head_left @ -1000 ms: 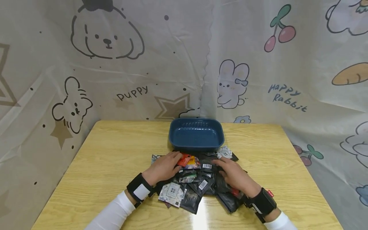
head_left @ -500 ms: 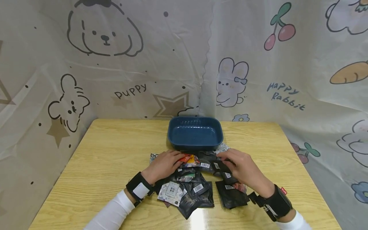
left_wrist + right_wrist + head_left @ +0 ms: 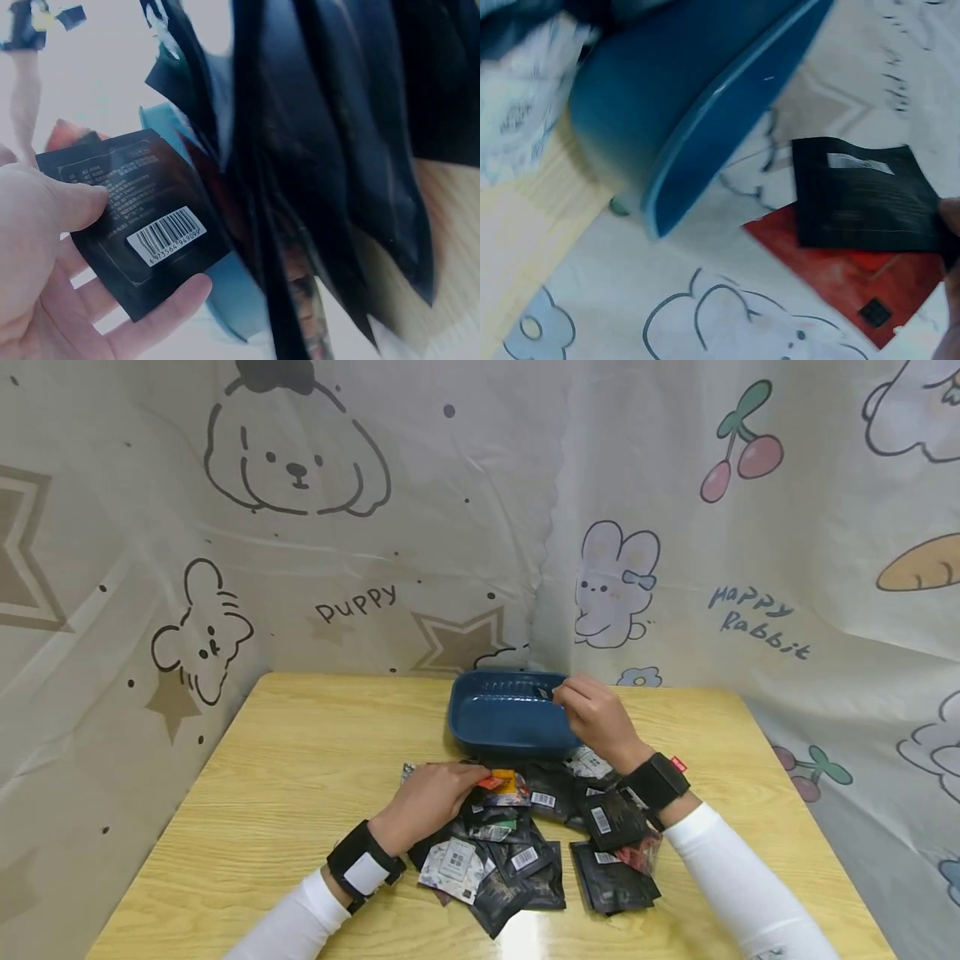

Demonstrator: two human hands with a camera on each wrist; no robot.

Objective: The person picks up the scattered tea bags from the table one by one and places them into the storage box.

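My right hand (image 3: pixel 597 718) is raised over the right side of the blue dish (image 3: pixel 517 748). It pinches a black sachet (image 3: pixel 862 199) and a red sachet (image 3: pixel 840 274) by one end; in the right wrist view both hang beyond the dish's rim. At the left of the pile, my left hand (image 3: pixel 442 797) holds a small black sachet (image 3: pixel 142 214) with a barcode, thumb on its face and fingers behind. An orange-red packet (image 3: pixel 491 782) shows at its fingertips in the head view. Black sachets (image 3: pixel 551 802) lie heaped around it.
A white patterned sachet (image 3: pixel 453 868) lies on the pile's near left, another (image 3: pixel 588 762) by the dish's near right corner. A smaller group of black sachets (image 3: pixel 615 881) with a reddish one (image 3: pixel 640 855) lies on the right. The wooden table (image 3: pixel 300 752) meets a printed cloth (image 3: pixel 337 543) behind.
My right hand has lifted from the pile's right side up and forward over the dish, carrying sachets. Black sachets there now lie uncovered. The left hand stays at the pile.
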